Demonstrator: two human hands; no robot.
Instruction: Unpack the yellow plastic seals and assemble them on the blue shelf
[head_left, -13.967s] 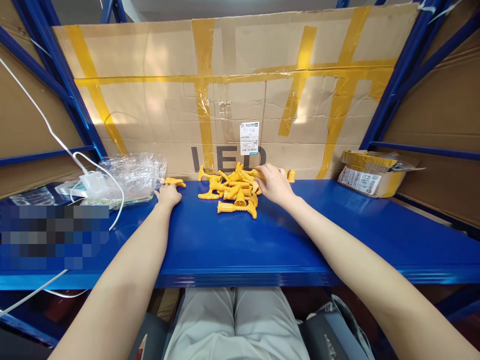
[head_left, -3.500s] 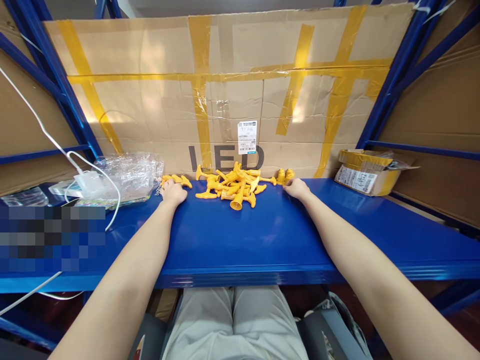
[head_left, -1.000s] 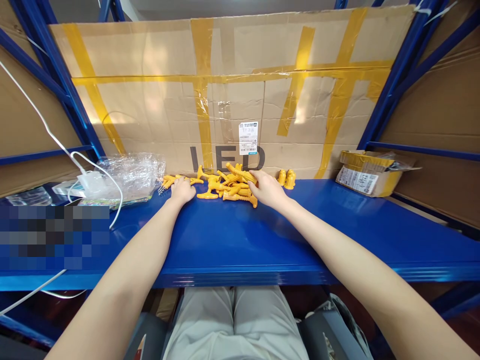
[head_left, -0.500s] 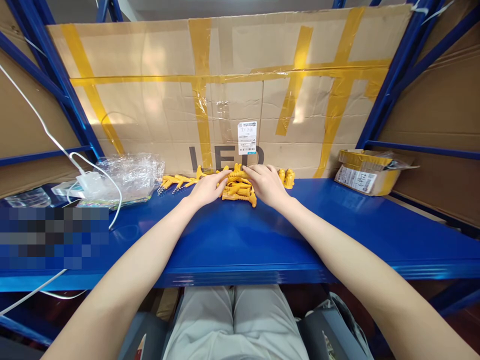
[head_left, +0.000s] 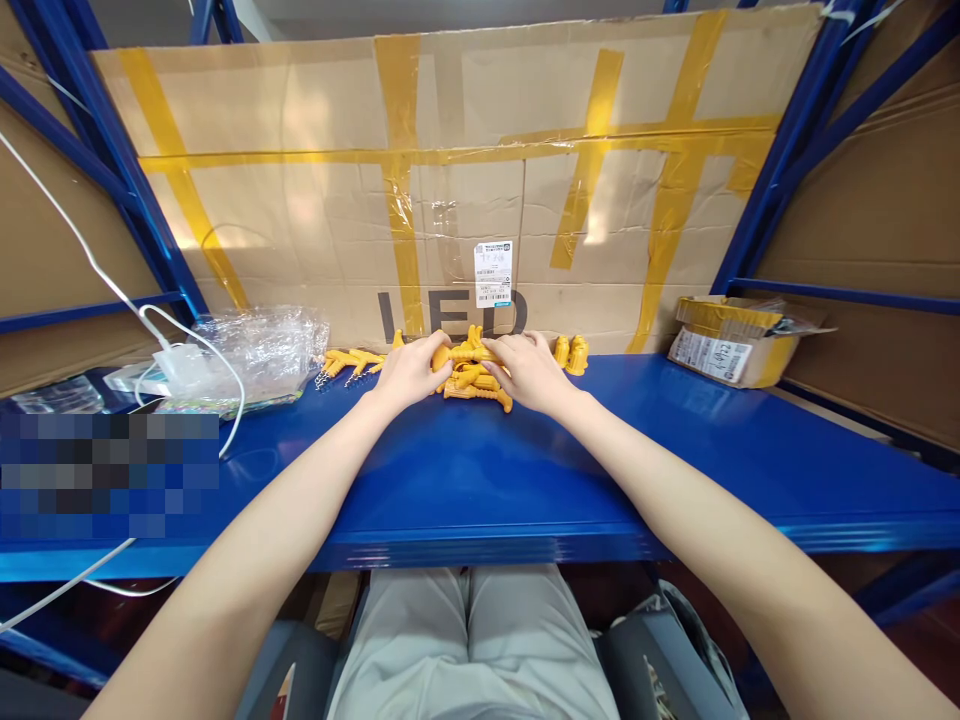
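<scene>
My left hand [head_left: 409,374] has its thumb and fingers closed on the rounded end of a yellow plastic piece [head_left: 469,353]. The same piece reaches across to my right hand [head_left: 534,371], whose fingers close on its other end. Just below it, more yellow plastic pieces [head_left: 477,392] lie heaped on the blue shelf. To the left of my left hand are yellow branched pieces [head_left: 356,361] with thin spiral bits at their ends. Beyond my right hand stand two yellow cup-like pieces [head_left: 576,356]. My fingers partly cover the held piece, and its exact kind is unclear.
The blue shelf top [head_left: 480,480] ends at a front edge above my lap. A large taped cardboard sheet [head_left: 300,230] stands behind. Clear plastic wrap [head_left: 262,345] and a white charger with cable [head_left: 184,368] sit left; a small open carton [head_left: 724,345] sits right.
Half a second ago both hands hovered at the heap with fingers apart. Now a yellow piece is raised slightly and gripped between them, and the fingers have closed.
</scene>
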